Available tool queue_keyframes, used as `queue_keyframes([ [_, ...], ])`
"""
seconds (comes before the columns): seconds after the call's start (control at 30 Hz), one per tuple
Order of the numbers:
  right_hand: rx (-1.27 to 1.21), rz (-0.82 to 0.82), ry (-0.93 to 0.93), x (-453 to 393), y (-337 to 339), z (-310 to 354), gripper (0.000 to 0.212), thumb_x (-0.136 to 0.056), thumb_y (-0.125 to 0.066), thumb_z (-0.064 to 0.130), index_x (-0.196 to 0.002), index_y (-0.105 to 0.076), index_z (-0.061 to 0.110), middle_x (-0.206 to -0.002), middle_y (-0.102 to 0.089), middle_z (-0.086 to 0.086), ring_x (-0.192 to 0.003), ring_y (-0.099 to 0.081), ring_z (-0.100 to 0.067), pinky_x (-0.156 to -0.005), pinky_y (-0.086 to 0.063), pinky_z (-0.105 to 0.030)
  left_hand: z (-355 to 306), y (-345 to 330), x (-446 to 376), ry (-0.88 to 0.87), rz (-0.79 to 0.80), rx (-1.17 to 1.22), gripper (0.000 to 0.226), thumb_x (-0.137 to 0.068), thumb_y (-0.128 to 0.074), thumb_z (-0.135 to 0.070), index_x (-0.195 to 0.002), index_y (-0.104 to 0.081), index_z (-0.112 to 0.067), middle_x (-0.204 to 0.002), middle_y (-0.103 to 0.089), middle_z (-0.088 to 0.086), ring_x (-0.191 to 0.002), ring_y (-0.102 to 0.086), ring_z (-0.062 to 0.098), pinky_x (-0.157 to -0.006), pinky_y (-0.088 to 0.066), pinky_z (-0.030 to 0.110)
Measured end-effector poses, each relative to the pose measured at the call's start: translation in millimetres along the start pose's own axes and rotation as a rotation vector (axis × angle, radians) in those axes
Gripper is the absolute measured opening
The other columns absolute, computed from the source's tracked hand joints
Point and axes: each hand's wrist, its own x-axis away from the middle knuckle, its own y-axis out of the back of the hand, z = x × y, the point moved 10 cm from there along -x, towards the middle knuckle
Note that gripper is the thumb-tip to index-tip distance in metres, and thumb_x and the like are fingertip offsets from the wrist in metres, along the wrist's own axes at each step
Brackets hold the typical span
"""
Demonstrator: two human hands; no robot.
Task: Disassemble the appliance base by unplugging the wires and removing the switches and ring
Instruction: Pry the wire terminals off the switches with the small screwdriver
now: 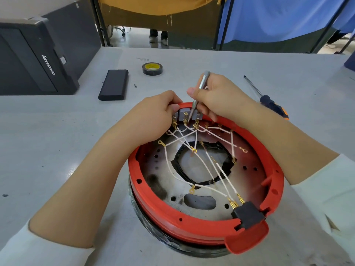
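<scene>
Appliance base [203, 189] upside down on the grey table [57, 141], near the front edge. Red ring [172, 214] round the rim, above a black band. Inside the shell: a scorched metal plate [159, 181] with a large central opening, white wires [221, 169] with brass terminals crossing over it, several loose ends lying free. Grey switches [189, 115] seated in a row at the far wall, wires still plugged into their tabs. Black connector block [247, 214] at the near right rim, three brass pins pushed into it.

Left hand [155, 116] curled over the far rim, fingers gripping the ring beside the switches. Right hand [221, 96] clamped on a slim metal tool [199, 91], tip down between the switch terminals.

Elsewhere on the table: roll of black tape [152, 69], dark flat case [114, 87], small screw [135, 85], screwdriver [267, 98] to the right, black Lenovo box [36, 60] at the far left.
</scene>
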Motion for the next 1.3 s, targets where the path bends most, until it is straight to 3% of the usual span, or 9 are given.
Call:
queue_keyframes([
  [0.07, 0.063, -0.049, 0.033, 2, 2, 3, 0.024, -0.097, -0.051, 0.03, -0.079, -0.045, 0.015, -0.059, -0.05, -0.004, -0.041, -0.044, -0.009, -0.055, -0.041, -0.031, 1, 0, 0, -0.002, -0.004, 0.008, 0.022, -0.1, -0.038, -0.029, -0.113, -0.055, -0.031, -0.076, -0.052, -0.014, -0.069, -0.049, 0.001, -0.054, -0.03, 0.019],
  [0.2, -0.328, -0.13, 0.039, 8, 15, -4, 0.028, -0.098, -0.05, 0.017, -0.073, -0.038, 0.016, -0.048, -0.041, -0.002, -0.033, -0.033, -0.009, -0.039, -0.03, -0.021, 2, 0, 1, 0.006, 0.002, 0.052, 0.023, -0.101, -0.037, -0.03, -0.115, -0.055, -0.032, -0.082, -0.054, -0.016, -0.073, -0.05, 0.0, -0.056, -0.031, 0.016],
  [0.43, -0.362, -0.166, 0.158, 10, 18, 3, 0.024, -0.097, -0.048, 0.02, -0.074, -0.041, 0.021, -0.049, -0.039, 0.011, -0.042, -0.038, -0.005, -0.043, -0.032, -0.015, 3, 0, 2, 0.015, 0.017, 0.102, 0.025, -0.101, -0.036, -0.031, -0.118, -0.055, -0.033, -0.089, -0.056, -0.016, -0.076, -0.051, 0.0, -0.057, -0.032, 0.014],
  [0.67, -0.406, -0.143, 0.153, 10, 16, 4, 0.024, -0.1, -0.046, 0.019, -0.077, -0.04, 0.018, -0.042, -0.042, 0.009, -0.035, -0.037, -0.005, -0.038, -0.032, -0.014, 5, 0, 1, 0.021, 0.018, 0.156, 0.022, -0.1, -0.039, -0.032, -0.113, -0.057, -0.033, -0.098, -0.061, -0.011, -0.085, -0.054, 0.0, -0.062, -0.036, 0.015],
  [0.8, -0.451, -0.259, 0.263, 18, 32, 15, 0.017, -0.101, -0.042, 0.024, -0.085, -0.044, 0.02, -0.051, -0.052, 0.0, -0.033, -0.039, -0.011, -0.039, -0.033, -0.015, 6, 1, 2, 0.019, 0.001, 0.163, 0.023, -0.099, -0.04, -0.033, -0.113, -0.059, -0.033, -0.097, -0.061, -0.012, -0.085, -0.055, 0.001, -0.064, -0.037, 0.017],
  [0.9, -0.365, -0.317, 0.32, 25, 39, 22, 0.015, -0.102, -0.039, 0.027, -0.094, -0.051, 0.022, -0.062, -0.065, -0.001, -0.033, -0.043, -0.025, -0.038, -0.037, -0.021, 3, 2, 4, 0.007, -0.007, 0.134, 0.024, -0.099, -0.04, -0.033, -0.115, -0.058, -0.031, -0.101, -0.06, -0.01, -0.089, -0.055, 0.007, -0.065, -0.036, 0.016],
  [1.0, -0.219, -0.251, 0.267, 25, 27, 22, 0.016, -0.102, -0.04, 0.023, -0.095, -0.054, 0.021, -0.07, -0.069, -0.001, -0.037, -0.052, -0.02, -0.044, -0.043, -0.02, 0, 3, 4, -0.006, -0.013, 0.117, 0.024, -0.099, -0.04, -0.031, -0.114, -0.059, -0.029, -0.102, -0.06, -0.007, -0.091, -0.055, 0.011, -0.065, -0.035, 0.016],
  [1.17, -0.033, -0.054, 0.174, 33, 19, 20, 0.013, -0.091, -0.061, 0.022, -0.084, -0.053, 0.03, -0.074, -0.069, 0.002, -0.057, -0.067, -0.012, -0.05, -0.051, -0.02, -7, 3, 5, -0.046, -0.015, 0.058, 0.025, -0.1, -0.039, -0.027, -0.114, -0.059, -0.026, -0.097, -0.057, -0.007, -0.089, -0.051, 0.011, -0.067, -0.033, 0.022],
  [1.3, 0.234, -0.005, 0.175, 54, 16, 12, 0.018, -0.087, -0.065, 0.021, -0.08, -0.051, 0.03, -0.084, -0.068, 0.007, -0.08, -0.064, -0.012, -0.068, -0.049, -0.022, -8, 3, 6, -0.042, -0.014, 0.038, 0.026, -0.1, -0.039, -0.026, -0.117, -0.058, -0.025, -0.102, -0.055, -0.009, -0.093, -0.049, 0.011, -0.074, -0.033, 0.023],
])
